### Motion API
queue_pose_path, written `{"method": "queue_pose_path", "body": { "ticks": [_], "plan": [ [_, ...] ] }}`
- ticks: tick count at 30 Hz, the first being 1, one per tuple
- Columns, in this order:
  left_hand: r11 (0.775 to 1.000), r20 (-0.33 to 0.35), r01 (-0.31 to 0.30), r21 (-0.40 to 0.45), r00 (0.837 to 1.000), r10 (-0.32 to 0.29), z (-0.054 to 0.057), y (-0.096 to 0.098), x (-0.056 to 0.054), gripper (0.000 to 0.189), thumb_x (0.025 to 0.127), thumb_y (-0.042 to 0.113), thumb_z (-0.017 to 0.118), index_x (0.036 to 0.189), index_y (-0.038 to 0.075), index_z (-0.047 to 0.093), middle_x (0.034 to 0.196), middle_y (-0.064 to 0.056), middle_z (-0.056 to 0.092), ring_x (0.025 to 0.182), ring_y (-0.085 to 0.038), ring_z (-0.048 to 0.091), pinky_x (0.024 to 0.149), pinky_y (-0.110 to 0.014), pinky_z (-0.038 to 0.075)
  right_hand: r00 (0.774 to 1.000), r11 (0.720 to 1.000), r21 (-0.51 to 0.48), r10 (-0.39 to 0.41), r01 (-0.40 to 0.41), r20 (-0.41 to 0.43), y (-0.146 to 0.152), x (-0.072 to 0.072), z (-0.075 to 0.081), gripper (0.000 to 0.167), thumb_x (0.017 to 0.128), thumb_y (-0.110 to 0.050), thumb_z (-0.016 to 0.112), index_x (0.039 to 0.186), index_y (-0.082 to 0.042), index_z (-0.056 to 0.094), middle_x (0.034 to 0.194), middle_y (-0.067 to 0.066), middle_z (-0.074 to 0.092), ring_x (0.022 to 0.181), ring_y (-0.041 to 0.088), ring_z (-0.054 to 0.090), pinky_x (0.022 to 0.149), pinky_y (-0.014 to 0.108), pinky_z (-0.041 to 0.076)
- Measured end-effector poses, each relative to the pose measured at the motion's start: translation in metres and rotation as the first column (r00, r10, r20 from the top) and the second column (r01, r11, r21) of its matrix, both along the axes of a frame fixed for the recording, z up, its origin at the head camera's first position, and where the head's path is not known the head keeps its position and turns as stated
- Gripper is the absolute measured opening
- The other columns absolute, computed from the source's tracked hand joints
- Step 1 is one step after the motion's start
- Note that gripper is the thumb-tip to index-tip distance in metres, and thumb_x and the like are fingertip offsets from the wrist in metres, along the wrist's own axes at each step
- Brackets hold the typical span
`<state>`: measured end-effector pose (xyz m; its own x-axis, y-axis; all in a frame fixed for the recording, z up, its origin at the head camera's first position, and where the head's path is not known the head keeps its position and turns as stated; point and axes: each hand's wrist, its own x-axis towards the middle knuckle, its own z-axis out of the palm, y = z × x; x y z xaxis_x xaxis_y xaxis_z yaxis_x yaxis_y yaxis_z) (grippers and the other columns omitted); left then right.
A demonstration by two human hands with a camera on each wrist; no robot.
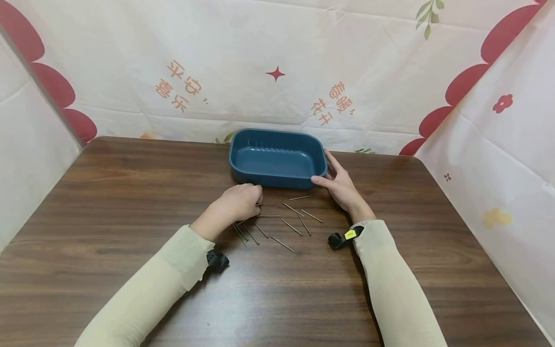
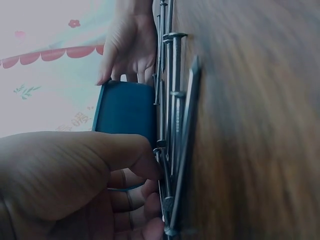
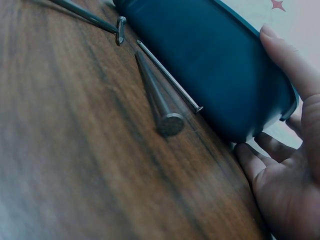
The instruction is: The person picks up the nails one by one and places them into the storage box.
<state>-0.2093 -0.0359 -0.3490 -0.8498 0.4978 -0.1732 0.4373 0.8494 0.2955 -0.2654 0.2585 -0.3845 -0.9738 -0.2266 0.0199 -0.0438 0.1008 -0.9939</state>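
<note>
A dark blue plastic tray point(image 1: 277, 181) with rounded corners stands at the back of the table, nothing visible inside. My right hand point(image 1: 344, 187) grips its right end, thumb on the rim and fingers around the outer side, as the right wrist view also shows. Just in front of the tray my left hand point(image 1: 238, 205) is low over the table with curled fingers. A short end of a nail point(image 1: 259, 204) shows at its fingertips; the rest of that nail is hidden. Several steel nails point(image 1: 283, 244) lie loose between the hands, some close by the left fingers point(image 2: 134, 155).
The brown wooden table point(image 1: 130, 193) ends at a printed cloth backdrop point(image 1: 243, 62) right behind the tray. Cloth also hangs at both sides. A nail point(image 3: 170, 75) lies near the tray's front wall. Black wrist cameras point(image 1: 218, 261) sit under both sleeves.
</note>
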Motion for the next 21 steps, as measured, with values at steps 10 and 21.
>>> {"method": "queue_pose_path", "body": {
  "ticks": [10,21],
  "plan": [
    [0.999,0.004,-0.043,0.012,0.999,0.043,-0.0002,-0.0024,-0.0012,0.008,0.090,0.015,0.068,0.097,0.012,0.070,0.103,-0.002,0.072,0.094,-0.019,0.066,0.085,-0.040,0.055,1.000,1.000,0.008,-0.005,0.005,0.011,-0.0003,0.0009,0.0004,0.093,0.094,0.001,0.065,0.164,-0.028,0.011,0.168,0.013,0.020,0.156,0.029,0.026,0.095,0.011,0.048],
    [0.999,-0.001,-0.012,0.037,1.000,0.012,0.0035,-0.0047,-0.0027,0.003,0.087,0.009,0.065,0.088,0.010,0.068,0.089,-0.002,0.066,0.081,-0.017,0.058,0.073,-0.034,0.049,1.000,1.000,0.026,-0.006,0.006,0.006,0.0009,-0.0008,-0.0003,0.091,0.095,-0.002,0.065,0.163,-0.030,0.012,0.168,0.012,0.020,0.156,0.027,0.025,0.102,0.015,0.047]
  ]
}}
